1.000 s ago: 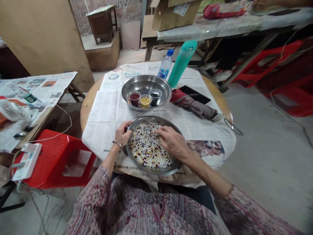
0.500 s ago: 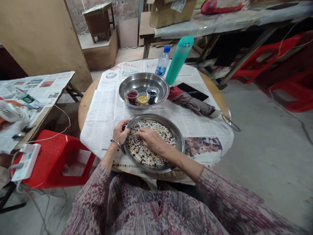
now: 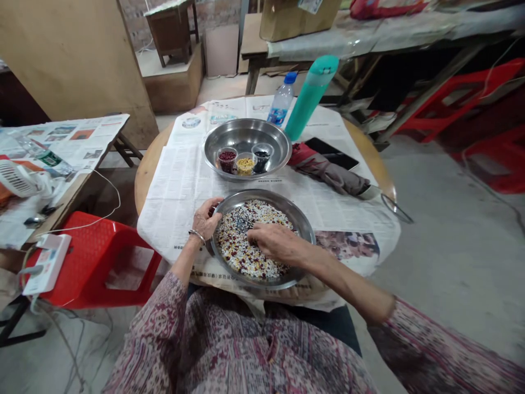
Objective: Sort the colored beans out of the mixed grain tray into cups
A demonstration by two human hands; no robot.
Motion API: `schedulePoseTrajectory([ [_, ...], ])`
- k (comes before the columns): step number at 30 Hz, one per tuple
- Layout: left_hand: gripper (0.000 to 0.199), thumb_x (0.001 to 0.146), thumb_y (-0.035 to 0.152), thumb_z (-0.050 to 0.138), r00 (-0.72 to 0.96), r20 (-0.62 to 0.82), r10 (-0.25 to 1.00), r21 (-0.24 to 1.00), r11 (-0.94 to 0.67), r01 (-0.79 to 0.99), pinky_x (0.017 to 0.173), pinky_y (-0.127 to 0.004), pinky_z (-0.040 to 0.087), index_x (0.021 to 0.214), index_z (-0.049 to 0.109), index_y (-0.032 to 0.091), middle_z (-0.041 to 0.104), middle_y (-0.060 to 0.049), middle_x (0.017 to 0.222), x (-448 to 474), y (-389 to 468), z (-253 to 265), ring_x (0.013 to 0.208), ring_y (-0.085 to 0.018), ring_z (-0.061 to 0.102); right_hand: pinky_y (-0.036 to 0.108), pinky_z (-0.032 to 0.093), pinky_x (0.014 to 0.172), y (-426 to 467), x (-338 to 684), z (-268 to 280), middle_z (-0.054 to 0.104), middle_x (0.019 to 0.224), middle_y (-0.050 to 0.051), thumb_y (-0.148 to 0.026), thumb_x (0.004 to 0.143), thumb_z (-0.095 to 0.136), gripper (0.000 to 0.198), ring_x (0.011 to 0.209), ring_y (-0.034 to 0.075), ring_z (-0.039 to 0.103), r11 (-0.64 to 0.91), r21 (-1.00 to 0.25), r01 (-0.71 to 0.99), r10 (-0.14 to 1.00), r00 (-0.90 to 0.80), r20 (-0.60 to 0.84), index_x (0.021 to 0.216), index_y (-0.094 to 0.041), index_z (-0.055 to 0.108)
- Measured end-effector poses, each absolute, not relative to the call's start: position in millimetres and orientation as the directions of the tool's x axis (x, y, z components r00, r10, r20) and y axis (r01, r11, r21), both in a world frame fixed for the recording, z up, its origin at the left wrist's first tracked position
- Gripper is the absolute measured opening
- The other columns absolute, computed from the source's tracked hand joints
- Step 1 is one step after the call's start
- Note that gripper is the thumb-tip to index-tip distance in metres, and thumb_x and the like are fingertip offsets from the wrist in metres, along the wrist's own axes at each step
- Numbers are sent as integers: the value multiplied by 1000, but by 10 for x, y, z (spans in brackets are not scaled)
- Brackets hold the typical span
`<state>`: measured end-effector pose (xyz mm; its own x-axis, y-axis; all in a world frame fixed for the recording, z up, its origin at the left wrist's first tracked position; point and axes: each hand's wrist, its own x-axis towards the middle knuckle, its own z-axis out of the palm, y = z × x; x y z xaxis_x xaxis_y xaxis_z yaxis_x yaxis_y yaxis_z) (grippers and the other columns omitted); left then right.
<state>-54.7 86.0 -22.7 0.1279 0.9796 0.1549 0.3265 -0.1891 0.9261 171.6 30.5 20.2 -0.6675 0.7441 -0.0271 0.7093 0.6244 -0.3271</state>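
Note:
A shallow steel basin [image 3: 304, 221] sits on the newspaper in front of me. Spread across its bottom is a mix of white grains and red, yellow and dark beans [image 3: 262, 265], with a thinned patch at the upper left. My left hand [image 3: 205, 218] is closed around the basin's left rim, thumb on the edge; its other fingertips are partly hidden. Above the mix, near the basin's middle, my right hand [image 3: 273, 241] has its fingers bent together, touching the grains. Whatever they pinch is hidden.
Behind stands a second steel basin [image 3: 282, 142] holding cups of red beans [image 3: 227, 158], yellow beans [image 3: 245, 164] and black beans [image 3: 261, 156]. A water bottle [image 3: 282, 99], teal bottle [image 3: 311, 98], folded umbrella [image 3: 332, 174] and black tablet [image 3: 334, 153] lie beyond. A red stool [image 3: 88, 273] is left.
My right hand has moved rightward through the mix, away from the left rim. A thinned patch now shows where it was. My left hand stays at the rim; the whole view has shifted slightly.

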Motion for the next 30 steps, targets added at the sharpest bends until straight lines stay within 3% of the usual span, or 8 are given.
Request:
schedulePoseTrajectory([
  [5,45,68,12,56,130,167,977,933,-199,299,75,-24,47,112,65,15,68,-2,95,-543,883,-244,79,-14,59,32,45,78,563,1870,185,66,103,8,-14,87,52,23,97,22,57,497,-266,826,867,-483,120,102,-22,67],
  [8,45,69,12,57,125,159,979,933,-190,305,74,-24,46,112,65,15,68,-2,94,-549,879,-232,78,-13,58,35,46,79,636,1809,113,65,105,12,-22,91,52,21,100,25,57,384,-235,893,923,-364,127,106,-18,66],
  [14,45,69,9,57,125,151,981,931,-184,316,72,-22,47,113,65,17,68,0,92,-549,863,-245,73,-11,57,29,47,78,269,1777,207,66,91,4,-22,92,53,13,85,17,62,503,-456,735,829,-559,13,91,-22,66],
  [17,42,71,8,58,119,174,978,911,-205,358,70,-23,49,112,64,17,66,0,91,-541,861,-228,71,-11,56,30,49,81,127,1939,325,68,97,4,-26,93,52,14,89,17,64,482,-509,713,846,-529,61,96,-22,66],
  [20,34,76,12,61,121,319,940,789,-334,516,70,-25,52,110,65,18,61,-3,95,-558,821,-104,79,-13,58,35,50,85,50,2127,364,69,104,7,-29,90,57,18,96,21,65,453,-418,787,883,-460,92,104,-22,64],
  [23,33,79,18,65,298,463,835,521,-528,670,90,-36,53,112,64,19,58,-7,107,-591,701,96,104,-21,55,38,49,85,-24,2208,307,69,106,9,-31,83,64,26,100,26,64,416,-254,873,907,-418,48,107,-21,63],
  [27,49,76,23,71,634,215,743,368,-663,652,102,-41,50,123,57,21,53,-9,121,-524,425,252,114,-24,52,34,48,82,-84,2104,166,67,108,12,-27,80,63,26,98,26,64,338,-178,924,936,-351,-44,105,-18,61],
  [30,58,70,23,75,633,-17,774,314,-597,738,106,-45,47,124,54,17,49,-12,127,-330,260,229,119,-29,50,32,47,83,-63,1949,70,65,111,12,-24,81,60,30,98,24,63,305,-254,918,943,-328,-52,110,-17,59],
])
